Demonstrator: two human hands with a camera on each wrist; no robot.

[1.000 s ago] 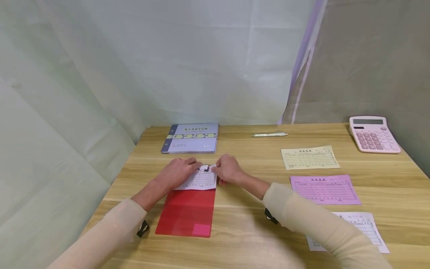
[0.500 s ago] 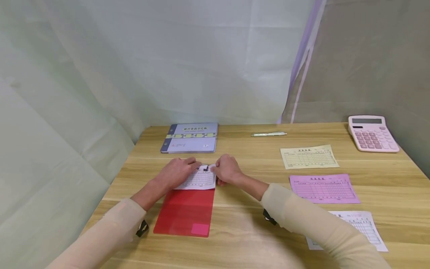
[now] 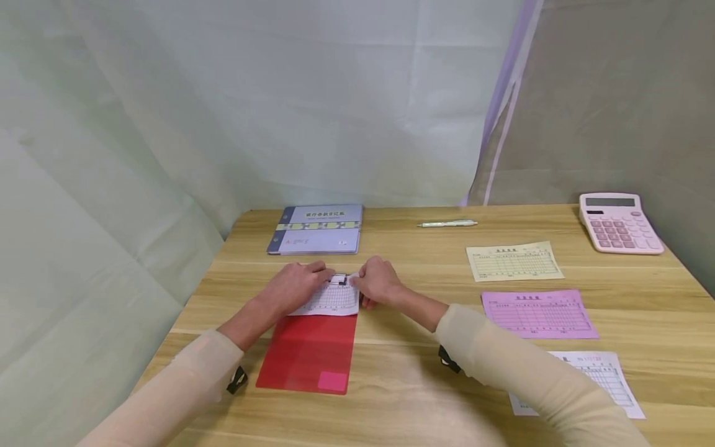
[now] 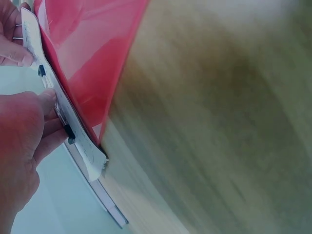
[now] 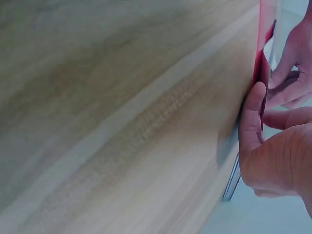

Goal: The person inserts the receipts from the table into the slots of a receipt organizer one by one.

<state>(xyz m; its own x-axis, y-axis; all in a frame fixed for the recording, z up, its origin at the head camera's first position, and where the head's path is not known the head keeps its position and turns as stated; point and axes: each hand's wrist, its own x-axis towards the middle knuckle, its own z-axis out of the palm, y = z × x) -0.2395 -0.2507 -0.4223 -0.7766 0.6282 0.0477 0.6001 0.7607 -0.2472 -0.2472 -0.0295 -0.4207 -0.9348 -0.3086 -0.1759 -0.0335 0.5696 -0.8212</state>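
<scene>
A red clip folder [image 3: 313, 347] lies on the table with a white printed form [image 3: 332, 302] over its upper part. Across the form's top edge runs a wire clip [image 4: 56, 103] with black ends. My left hand [image 3: 293, 287] holds this clip, its fingers around the wire in the left wrist view. At the top right corner, my right hand [image 3: 382, 282] pinches form and folder edge, thumb above and fingers beneath. The right wrist view has the right hand [image 5: 278, 151] at the red edge, with the left hand just beyond. Fingers cover part of the form's top.
A bluish account book [image 3: 318, 230] lies behind the folder, a pen [image 3: 447, 223] at the back. To the right are a yellow form [image 3: 515, 261], a purple form [image 3: 539, 313], a white form [image 3: 606, 375] partly under the right sleeve, and a pink calculator [image 3: 620, 223].
Both hands keep their grip at the clip and corner. The whole scene shifts only slightly in the head view; nothing is taken up or let go.
</scene>
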